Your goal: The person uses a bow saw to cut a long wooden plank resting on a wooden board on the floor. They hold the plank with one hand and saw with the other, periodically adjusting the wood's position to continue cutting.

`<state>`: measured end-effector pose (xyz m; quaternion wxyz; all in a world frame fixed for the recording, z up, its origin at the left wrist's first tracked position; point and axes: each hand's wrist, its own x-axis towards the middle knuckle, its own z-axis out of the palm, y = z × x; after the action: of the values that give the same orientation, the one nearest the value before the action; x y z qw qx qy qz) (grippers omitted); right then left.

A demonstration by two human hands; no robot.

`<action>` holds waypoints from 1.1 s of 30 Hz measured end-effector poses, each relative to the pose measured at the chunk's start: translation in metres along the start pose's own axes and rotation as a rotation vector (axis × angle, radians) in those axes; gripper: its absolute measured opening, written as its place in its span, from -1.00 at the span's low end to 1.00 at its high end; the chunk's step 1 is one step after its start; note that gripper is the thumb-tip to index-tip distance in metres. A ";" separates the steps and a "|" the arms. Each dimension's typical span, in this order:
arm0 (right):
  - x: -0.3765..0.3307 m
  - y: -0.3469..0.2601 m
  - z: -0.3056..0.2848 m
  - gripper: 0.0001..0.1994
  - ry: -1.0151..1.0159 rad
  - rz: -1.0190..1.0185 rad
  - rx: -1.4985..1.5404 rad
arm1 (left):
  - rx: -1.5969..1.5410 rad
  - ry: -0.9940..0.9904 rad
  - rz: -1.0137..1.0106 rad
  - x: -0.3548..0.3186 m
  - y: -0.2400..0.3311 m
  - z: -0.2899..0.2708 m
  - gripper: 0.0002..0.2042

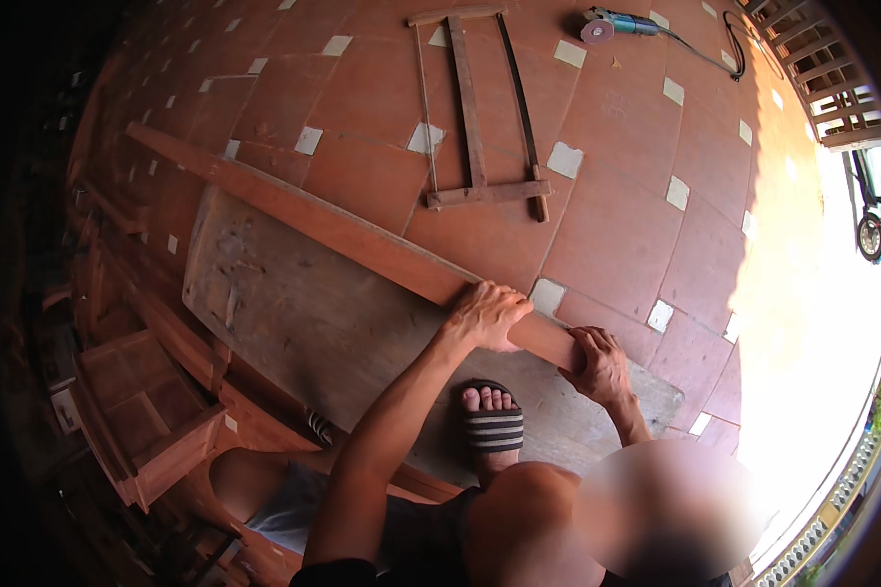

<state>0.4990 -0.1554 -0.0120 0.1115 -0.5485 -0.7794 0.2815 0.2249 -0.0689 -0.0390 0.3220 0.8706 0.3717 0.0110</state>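
A long reddish wooden plank [323,215] runs on a slant from the far left toward me, above a worn grey-brown board [333,338]. My left hand [489,313] is closed over the plank a short way from its near end. Around that near end my right hand [602,364] is wrapped, its thumb partly hidden. My sandalled foot [492,416] rests on the board beside the plank.
A wooden frame saw [475,108] lies on the tiled floor [617,235] beyond the plank. Farther off is an angle grinder [617,24] with its cord. To the left stand a wooden drawer-like box [181,440] and several wooden pieces. A slatted wooden piece [820,64] is at the far right.
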 end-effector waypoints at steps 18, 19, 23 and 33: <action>0.298 0.046 0.075 -0.51 0.133 -0.265 -0.285 | 0.074 0.156 0.017 -0.001 -0.010 0.012 -0.46; 0.304 0.055 0.087 -0.52 0.095 -0.276 -0.369 | 0.117 0.269 0.065 -0.006 -0.008 0.013 -0.49; 0.317 0.131 0.129 -0.53 0.180 -0.428 -0.540 | 0.140 0.242 0.017 -0.001 -0.003 0.014 -0.46; 0.354 0.131 0.144 -0.49 0.250 -0.471 -0.598 | 0.289 0.315 0.153 -0.012 0.000 0.008 -0.17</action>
<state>0.4012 0.1554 -0.2509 0.1025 -0.3932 -0.9117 -0.0600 0.2187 -0.0809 -0.0422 0.1300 0.9210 0.3480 0.1177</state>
